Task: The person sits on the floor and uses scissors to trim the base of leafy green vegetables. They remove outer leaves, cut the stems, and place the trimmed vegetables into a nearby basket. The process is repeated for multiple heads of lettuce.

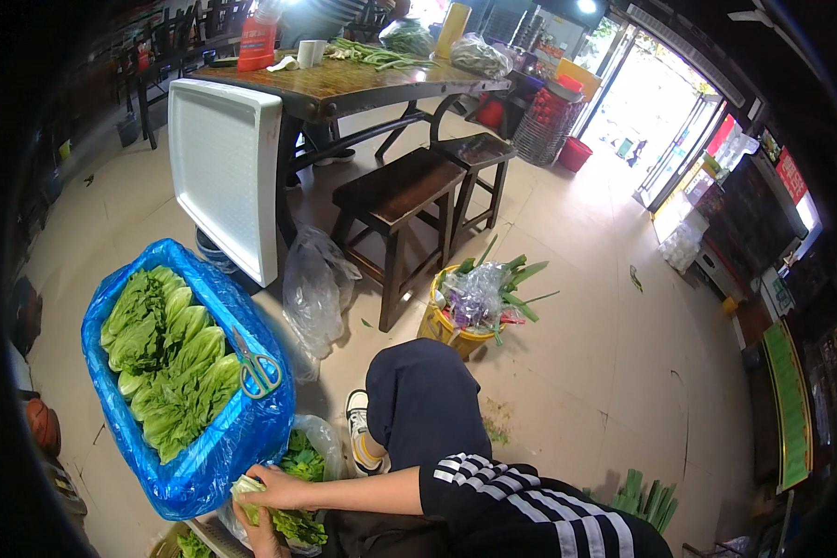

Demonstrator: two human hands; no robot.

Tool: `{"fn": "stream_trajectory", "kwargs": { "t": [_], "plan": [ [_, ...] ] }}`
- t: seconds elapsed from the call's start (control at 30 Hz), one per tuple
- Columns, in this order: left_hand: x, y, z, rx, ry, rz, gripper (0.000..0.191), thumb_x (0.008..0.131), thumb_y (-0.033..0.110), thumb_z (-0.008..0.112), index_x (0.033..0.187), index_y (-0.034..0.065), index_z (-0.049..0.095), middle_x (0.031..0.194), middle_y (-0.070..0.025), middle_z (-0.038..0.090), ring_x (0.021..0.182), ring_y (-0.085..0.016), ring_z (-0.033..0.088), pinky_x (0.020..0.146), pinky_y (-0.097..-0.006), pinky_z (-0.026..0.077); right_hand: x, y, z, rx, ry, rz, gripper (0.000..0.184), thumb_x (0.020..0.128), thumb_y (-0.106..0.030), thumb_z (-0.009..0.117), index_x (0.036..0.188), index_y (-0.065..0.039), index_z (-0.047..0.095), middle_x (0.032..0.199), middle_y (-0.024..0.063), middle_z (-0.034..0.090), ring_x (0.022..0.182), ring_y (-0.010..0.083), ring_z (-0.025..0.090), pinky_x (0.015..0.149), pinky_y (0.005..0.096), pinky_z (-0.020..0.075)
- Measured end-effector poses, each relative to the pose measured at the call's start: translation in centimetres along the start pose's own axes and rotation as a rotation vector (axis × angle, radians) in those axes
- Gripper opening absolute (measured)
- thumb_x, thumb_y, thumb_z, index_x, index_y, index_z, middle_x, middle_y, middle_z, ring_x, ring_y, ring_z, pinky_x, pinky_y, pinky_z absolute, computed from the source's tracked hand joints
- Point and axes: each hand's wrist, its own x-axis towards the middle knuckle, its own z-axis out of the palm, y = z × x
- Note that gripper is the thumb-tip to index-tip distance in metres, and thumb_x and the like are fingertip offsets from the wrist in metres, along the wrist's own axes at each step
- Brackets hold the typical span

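Note:
Near the bottom of the head view, my right hand [277,488] grips the pale stem end of a lettuce head [250,494]. Below it, my left hand [261,536] also holds the lettuce, partly cut off by the picture's edge. Leafy greens [302,457] sit in a clear plastic bag beside my hands. To the upper left stands a box lined with blue plastic [257,425], with several lettuce heads [188,376] laid inside. Scissors with grey-green handles [257,373] rest on the box's right rim.
A yellow bin [441,326] with plastic and leaf scraps stands ahead. Wooden stools [399,188], a plastic bag [315,293] and an upright white foam lid [223,178] are by the wooden table [321,87]. A person [321,17] stands behind it. A basket [213,540] is at the bottom.

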Motion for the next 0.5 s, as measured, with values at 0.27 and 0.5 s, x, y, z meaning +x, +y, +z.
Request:
{"fn": "stream_trajectory", "kwargs": {
  "t": [0.27, 0.5],
  "plan": [
    [-2.8, 2.5, 2.3, -0.038, 0.028, -0.134, 0.056, 0.093, 0.02, 0.058, 0.143, 0.008, 0.036, 0.129, -0.0112, 0.053, 0.115, -0.025, 0.055, 0.089, -0.0384, 0.049, 1.2, 0.3, -1.7, 0.141, -0.218, 0.009, 0.048, 0.078, -0.035, 0.077, 0.104, -0.002, 0.052, 0.096, 0.0103, 0.053, 0.084, 0.0176, 0.05, 0.07, 0.0316, 0.044],
    [-3.2, 4.7, 3.6, -0.082, 0.028, -0.201, 0.071, 0.088, 0.011, 0.067, 0.148, 0.0137, 0.029, 0.136, -0.0092, 0.048, 0.122, -0.023, 0.05, 0.096, -0.0367, 0.045, 0.9, 0.2, -2.5, 0.288, -0.261, 0.099, 0.033, 0.086, -0.028, 0.071, 0.11, -0.008, 0.057, 0.09, 0.0017, 0.063, 0.075, 0.0101, 0.056, 0.062, 0.0255, 0.0445]
  ]
}}
